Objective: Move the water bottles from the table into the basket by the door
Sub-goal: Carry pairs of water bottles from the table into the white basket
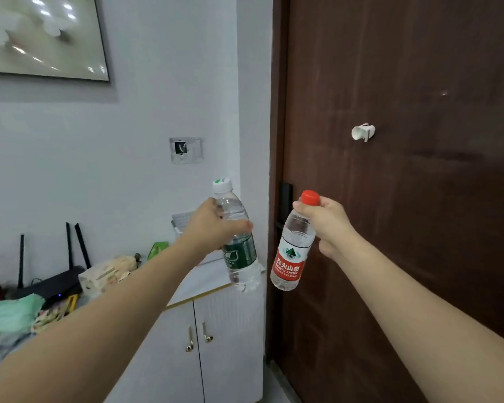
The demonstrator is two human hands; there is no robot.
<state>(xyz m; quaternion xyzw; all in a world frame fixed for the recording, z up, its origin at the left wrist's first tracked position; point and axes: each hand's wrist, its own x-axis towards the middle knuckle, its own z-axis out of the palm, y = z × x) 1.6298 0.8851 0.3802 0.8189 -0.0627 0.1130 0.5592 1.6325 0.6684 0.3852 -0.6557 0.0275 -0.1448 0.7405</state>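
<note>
My left hand (213,225) grips a clear water bottle with a green label and white cap (240,251) around its upper body, holding it upright in the air. My right hand (328,222) holds a second clear bottle with a red label and red cap (291,254) by its neck, just under the cap; this bottle hangs slightly tilted. Both bottles are raised in front of me, side by side and a little apart, near the edge of the brown door (405,170). No basket shows in this view.
A white cabinet (216,330) with two doors and gold handles stands left of the door. On its top lie a black router (50,283), cloths and small packets. A framed picture (41,36) hangs on the wall. A white hook (362,132) sticks out of the door.
</note>
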